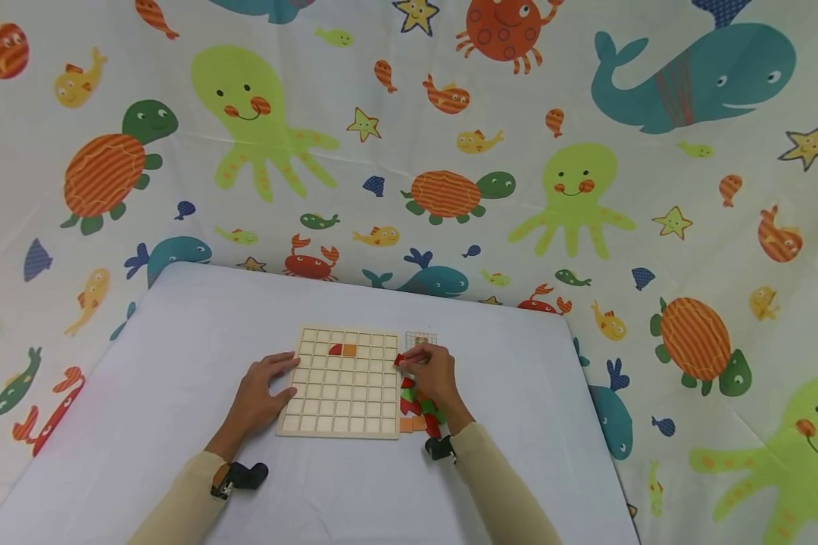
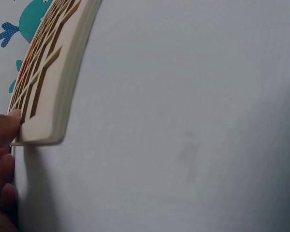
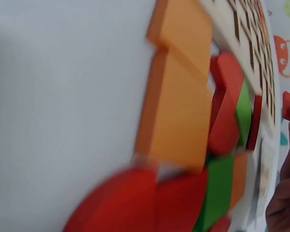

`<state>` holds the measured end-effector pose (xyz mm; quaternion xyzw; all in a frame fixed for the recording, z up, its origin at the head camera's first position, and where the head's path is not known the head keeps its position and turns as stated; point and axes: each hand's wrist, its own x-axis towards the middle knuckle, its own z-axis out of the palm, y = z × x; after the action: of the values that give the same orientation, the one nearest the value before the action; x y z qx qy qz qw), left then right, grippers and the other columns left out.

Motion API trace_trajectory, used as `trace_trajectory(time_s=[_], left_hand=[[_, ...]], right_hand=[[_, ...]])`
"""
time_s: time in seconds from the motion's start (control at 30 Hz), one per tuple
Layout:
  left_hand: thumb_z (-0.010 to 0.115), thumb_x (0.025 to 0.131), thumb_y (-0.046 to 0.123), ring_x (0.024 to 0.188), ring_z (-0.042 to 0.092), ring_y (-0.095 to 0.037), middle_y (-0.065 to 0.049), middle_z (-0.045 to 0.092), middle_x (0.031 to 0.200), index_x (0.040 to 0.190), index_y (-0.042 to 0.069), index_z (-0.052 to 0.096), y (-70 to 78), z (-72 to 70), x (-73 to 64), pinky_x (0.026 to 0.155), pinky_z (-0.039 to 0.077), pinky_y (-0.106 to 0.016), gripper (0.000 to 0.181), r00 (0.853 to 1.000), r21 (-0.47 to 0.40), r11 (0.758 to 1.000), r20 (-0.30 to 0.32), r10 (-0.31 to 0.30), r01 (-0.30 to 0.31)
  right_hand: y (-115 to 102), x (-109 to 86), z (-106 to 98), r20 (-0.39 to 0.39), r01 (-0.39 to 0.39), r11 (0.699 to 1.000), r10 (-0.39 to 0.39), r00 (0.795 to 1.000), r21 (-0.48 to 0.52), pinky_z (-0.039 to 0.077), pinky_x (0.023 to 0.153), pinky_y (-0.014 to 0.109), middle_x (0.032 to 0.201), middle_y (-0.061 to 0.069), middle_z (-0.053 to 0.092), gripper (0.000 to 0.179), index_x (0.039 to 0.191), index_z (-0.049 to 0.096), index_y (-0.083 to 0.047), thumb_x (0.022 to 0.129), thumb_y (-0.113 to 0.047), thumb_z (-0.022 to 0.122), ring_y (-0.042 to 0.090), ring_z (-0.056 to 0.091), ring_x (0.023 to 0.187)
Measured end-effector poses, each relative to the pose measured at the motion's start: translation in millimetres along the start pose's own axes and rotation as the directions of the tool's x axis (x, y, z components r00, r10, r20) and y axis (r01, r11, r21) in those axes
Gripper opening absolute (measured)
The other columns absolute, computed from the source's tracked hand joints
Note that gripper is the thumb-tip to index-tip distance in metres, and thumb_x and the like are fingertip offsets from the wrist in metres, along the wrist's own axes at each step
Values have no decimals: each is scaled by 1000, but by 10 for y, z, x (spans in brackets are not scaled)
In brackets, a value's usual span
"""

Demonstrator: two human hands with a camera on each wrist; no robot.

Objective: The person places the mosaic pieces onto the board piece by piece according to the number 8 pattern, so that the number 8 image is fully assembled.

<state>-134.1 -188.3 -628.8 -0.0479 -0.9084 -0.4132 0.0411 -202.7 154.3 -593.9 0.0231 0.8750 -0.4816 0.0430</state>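
A pale wooden grid board point(image 1: 338, 435) lies on the table, with a red quarter-circle tile point(image 1: 336, 350) and an orange square tile point(image 1: 350, 350) side by side in its upper cells. My left hand point(image 1: 262, 393) rests at the board's left edge, thumb and fingers spread apart; the left wrist view has the thumb point(image 2: 4, 129) touching the rim near a corner. Beyond the board's right edge, my right hand point(image 1: 436, 376) pinches a small red tile point(image 1: 399, 359) between thumb and fingertips. Its full shape is partly hidden by the fingers.
Loose red, green and orange tiles point(image 1: 407, 425) lie in a pile right of the board, beneath my right hand. A small card with a printed grid point(image 1: 420, 335) sits behind that hand. A sea-animal patterned cloth point(image 1: 395, 129) hangs behind the white table point(image 1: 354, 492).
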Motion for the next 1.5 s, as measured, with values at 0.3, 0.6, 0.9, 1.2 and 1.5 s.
trace_trajectory(time_s=[0.3, 0.6, 0.9, 1.2, 1.5], left_hand=[[77, 91, 2, 128, 58, -42, -21, 55, 156, 145, 1, 63, -19, 1, 2, 109, 41, -62, 56, 1000, 0, 1000, -11, 10, -10], [77, 91, 1, 129, 57, -42, -20, 54, 158, 146, 2, 62, 10, 22, -19, 108, 42, -61, 56, 1000, -13, 1000, -4, -10, 10], [78, 90, 0, 126, 59, -40, -20, 56, 156, 145, 2, 63, 16, 21, -15, 106, 44, -60, 56, 1000, -8, 1000, -20, 6, -6], [78, 90, 1, 125, 59, -40, -20, 56, 156, 145, 2, 63, 10, 21, -17, 105, 44, -59, 56, 1000, 0, 1000, -24, 11, -11], [76, 92, 4, 129, 57, -40, -19, 54, 158, 146, 2, 62, -22, 37, -5, 107, 43, -59, 56, 1000, 0, 1000, -4, -8, 8]], right_hand=[[-218, 108, 306, 9, 24, 1000, -24, 1000, 11, 51, 68, 28, 91, 0, 73, 5, 93, 81, -19, 91, -19, 85, 16, 61, 84], [-291, 192, 523, 17, 37, 999, -37, 999, -4, 53, 69, 27, 82, -1, 75, 6, 90, 81, -17, 89, -16, 87, 11, 66, 78], [-356, 240, 598, 34, 41, 998, -39, 999, -53, 53, 71, 29, 79, -6, 76, 7, 89, 81, -20, 88, -20, 88, 8, 67, 74], [-392, 276, 662, 13, 40, 988, -39, 999, -146, 52, 73, 31, 79, -7, 76, 4, 89, 82, -21, 90, -20, 86, 7, 66, 74], [-398, 285, 669, 34, 10, 982, -3, 999, -187, 47, 69, 29, 80, -7, 75, 4, 91, 85, -21, 91, -25, 86, 9, 63, 76]])
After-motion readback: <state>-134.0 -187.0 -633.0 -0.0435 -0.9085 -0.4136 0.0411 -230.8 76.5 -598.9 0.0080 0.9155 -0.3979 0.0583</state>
